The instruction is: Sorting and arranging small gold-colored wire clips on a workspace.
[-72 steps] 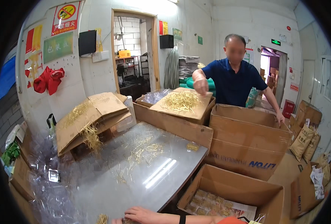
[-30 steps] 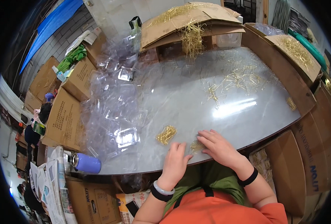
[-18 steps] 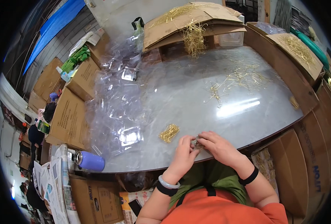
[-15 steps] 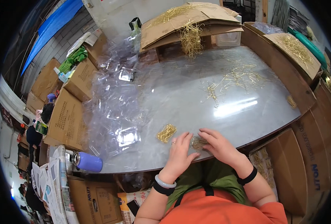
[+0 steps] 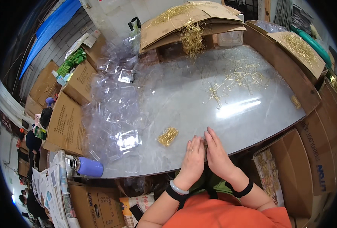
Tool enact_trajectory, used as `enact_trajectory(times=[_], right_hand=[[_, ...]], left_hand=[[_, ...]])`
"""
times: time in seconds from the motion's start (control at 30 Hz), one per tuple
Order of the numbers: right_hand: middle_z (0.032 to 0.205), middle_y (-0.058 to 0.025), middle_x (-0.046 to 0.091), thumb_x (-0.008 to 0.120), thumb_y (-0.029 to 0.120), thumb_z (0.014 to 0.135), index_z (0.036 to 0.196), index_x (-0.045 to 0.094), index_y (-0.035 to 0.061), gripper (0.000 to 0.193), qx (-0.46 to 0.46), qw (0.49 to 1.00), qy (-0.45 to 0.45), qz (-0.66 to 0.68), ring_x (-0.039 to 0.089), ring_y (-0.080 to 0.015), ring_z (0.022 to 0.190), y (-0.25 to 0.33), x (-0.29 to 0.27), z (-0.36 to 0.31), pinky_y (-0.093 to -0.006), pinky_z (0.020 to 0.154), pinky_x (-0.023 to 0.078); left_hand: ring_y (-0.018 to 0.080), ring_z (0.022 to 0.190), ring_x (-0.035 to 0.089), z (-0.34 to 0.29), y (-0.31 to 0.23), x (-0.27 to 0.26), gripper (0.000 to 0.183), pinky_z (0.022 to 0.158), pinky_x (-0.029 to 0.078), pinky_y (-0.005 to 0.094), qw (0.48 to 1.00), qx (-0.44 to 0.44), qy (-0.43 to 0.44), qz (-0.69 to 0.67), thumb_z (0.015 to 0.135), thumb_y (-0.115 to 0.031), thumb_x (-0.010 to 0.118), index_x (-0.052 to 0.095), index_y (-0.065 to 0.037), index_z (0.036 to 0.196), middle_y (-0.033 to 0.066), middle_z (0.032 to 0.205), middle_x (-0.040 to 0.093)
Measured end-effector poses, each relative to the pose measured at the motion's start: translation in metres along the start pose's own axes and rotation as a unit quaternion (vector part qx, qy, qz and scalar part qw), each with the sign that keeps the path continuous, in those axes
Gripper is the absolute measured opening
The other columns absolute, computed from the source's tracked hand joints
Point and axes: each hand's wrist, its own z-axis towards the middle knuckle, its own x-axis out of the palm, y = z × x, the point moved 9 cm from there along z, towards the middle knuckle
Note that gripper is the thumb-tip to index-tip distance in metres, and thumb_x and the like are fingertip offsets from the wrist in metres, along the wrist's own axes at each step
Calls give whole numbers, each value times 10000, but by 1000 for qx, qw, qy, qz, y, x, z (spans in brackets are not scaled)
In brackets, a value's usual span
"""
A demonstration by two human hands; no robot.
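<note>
The left hand [image 5: 193, 157] and the right hand [image 5: 218, 156] face each other, palm to palm, above the near edge of the grey table [image 5: 183, 102]. On each hand the long fingers are nearly straight and lie side by side. A small bundle [image 5: 205, 144] is between the hands; only a thin part of it shows in the gap. I cannot tell if the hands clamp it firmly or only touch it, because they cover the rest.

In my judgement, this step needs equal, gentle pressure from both sides. The two palms should be parallel, with the fingers of one hand opposite the fingers of the other, so that the bundle does not twist or slip out. Too much force could bend thin wire, and too little could let some pieces fall. It seems wise to work over the table and not over the lap, so that a dropped piece is easy to find.

The visible part of the bundle looks dark gold, but its shape is hidden. Just beside the left hand lies a gold wire pile [image 5: 168, 136], shiny, compact and somewhat tangled. Farther back, loose wire hooks [image 5: 246, 78] are spread in a thin, untidy layer.
</note>
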Motion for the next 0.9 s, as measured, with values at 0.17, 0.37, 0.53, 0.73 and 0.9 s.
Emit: enact_trajectory(times=[0.17, 0.37, 0.53, 0.73, 0.9], right_hand=[[1395, -257, 542, 561, -62, 863, 1333, 531, -61, 471, -64, 993, 18, -101, 509, -437, 1322, 9, -3, -2, -484, 1133, 416], [1246, -163, 661, 592, 49, 863, 1254, 621, -7, 396, -114, 978, -15, -174, 629, -342, 1200, 10, -5, 3, -485, 1062, 487], [1207, -147, 688, 597, 41, 857, 1173, 658, 2, 325, -120, 974, -33, -192, 655, -330, 1172, 8, -2, 0, -482, 1058, 494], [1218, -136, 690, 598, 34, 860, 1143, 664, 21, 291, -109, 979, -38, -171, 654, -321, 1181, 8, -3, 0, -473, 1066, 496], [1217, -130, 688, 600, 25, 861, 1129, 663, 24, 275, -103, 980, -34, -167, 652, -320, 1186, 9, -5, 1, -468, 1069, 497]], left_hand=[[455, 1363, 455, -3, -1, 0, 502, 1167, 363, 529, 999, 8, -30, 35, 897, 33, 503, 472, 142, 1386, 287, 1447, 462], [414, 1377, 474, -5, 0, -1, 439, 1182, 362, 499, 998, -8, -48, 37, 921, -7, 498, 514, 126, 1339, 289, 1459, 477], [412, 1250, 568, -15, 14, -33, 343, 1090, 452, 469, 982, -73, -118, -125, 1006, -28, 484, 532, 78, 1328, 298, 1341, 552], [170, 788, 660, -83, 111, -74, 234, 671, 572, 282, 801, -390, -205, -406, 1065, -143, 528, 522, 47, 1202, 145, 1098, 596], [293, 792, 728, -68, 147, -67, 310, 667, 640, 358, 722, -465, -122, -498, 1050, -173, 553, 517, 101, 1191, 189, 1014, 629]])
